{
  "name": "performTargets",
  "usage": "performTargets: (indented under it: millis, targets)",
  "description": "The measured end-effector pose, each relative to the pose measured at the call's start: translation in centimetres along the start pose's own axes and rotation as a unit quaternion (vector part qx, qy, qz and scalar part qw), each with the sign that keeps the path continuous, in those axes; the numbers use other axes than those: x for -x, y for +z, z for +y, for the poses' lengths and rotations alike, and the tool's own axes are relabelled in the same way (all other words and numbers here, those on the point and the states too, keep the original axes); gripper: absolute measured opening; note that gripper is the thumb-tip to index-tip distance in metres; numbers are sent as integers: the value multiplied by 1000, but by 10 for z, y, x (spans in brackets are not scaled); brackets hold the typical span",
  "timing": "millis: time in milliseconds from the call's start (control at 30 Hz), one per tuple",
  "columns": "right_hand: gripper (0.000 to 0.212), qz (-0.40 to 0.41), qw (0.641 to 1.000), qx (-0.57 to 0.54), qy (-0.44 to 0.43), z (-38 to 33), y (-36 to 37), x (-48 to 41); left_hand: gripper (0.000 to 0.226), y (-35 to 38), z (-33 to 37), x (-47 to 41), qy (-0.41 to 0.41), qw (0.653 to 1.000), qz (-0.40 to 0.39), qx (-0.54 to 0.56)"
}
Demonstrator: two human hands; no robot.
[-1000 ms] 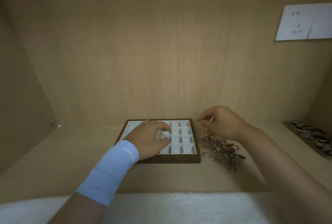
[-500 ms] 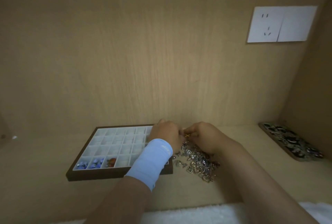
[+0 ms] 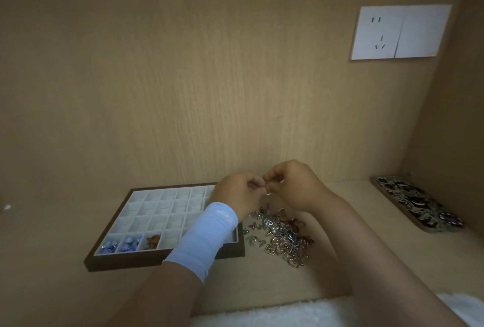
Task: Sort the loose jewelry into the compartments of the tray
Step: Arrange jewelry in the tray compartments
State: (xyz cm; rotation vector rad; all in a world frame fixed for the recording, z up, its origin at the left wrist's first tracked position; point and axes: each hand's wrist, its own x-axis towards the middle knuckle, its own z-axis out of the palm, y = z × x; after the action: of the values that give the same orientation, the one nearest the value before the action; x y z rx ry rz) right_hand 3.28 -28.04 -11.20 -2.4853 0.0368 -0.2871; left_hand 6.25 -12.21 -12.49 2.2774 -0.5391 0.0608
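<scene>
A person's left hand (image 3: 239, 194) and right hand (image 3: 293, 185) meet fingertip to fingertip above a wooden shelf (image 3: 52, 287), both pinching a small gold-toned piece (image 3: 267, 188) between curled fingers and thumbs. What kind of piece it is cannot be made out. It is held in the air over the far edge of the jewelry pile (image 3: 284, 237), just off the tray's far right corner.

The pile, a tangle of silver and gold charms with open heart shapes at its near end, lies on the shelf beside the right side of the tray (image 3: 112, 261). The tray is brown-rimmed with white compartments. Blue beads (image 3: 128, 244) fill the two near-left compartments, and an amber item (image 3: 153, 240) sits in the next one to the right. A pale blue sleeve (image 3: 204, 237) on the left wrist crosses the tray's near right corner.

A white socket plate (image 3: 377, 33) is on the back wall at far right, and a dark patterned case (image 3: 419, 203) lies well apart at the shelf's right end.
</scene>
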Motion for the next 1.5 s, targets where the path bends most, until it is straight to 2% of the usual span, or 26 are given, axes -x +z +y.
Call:
performTargets:
  millis: [100, 200, 433, 667, 800, 967, 1100, 1200, 1500]
  targets:
    - [14, 34, 998, -44, -31, -20, -5, 5, 6, -18, -2, 8, -11, 996, 16, 88]
    - [13, 19, 994, -87, -63, -44, -2, 13, 6, -45, -5, 26, -36, 981, 37, 185]
    - [15, -55, 980, -146, -121, -90, 25, 34, 4, -100, -33, 74, -44, 977, 50, 202]
    - [21, -49, 988, -116, -90, -116, 72, 55, 8, -122, -80, 111, -39, 992, 30, 119]
    - [4, -44, 992, -63, -96, -122, 87, 60, 8, -122, -100, 115, -31, 997, 36, 55]
    - [5, -31, 995, 6, -98, -129, 94, 61, 7, -117, -106, 118, -8, 997, 71, 28]
    - [10, -13, 988, 86, -128, -129, 96, 64, 4, -120, -106, 118, 45, 996, 63, -50]
    - [8, -1, 979, 124, -160, -130, 99, 65, 6, -121, -108, 119, 58, 995, 52, -65]
    - [15, -63, 968, 151, -191, -128, 94, 60, 16, -126, -114, 123, 100, 985, 27, -139]
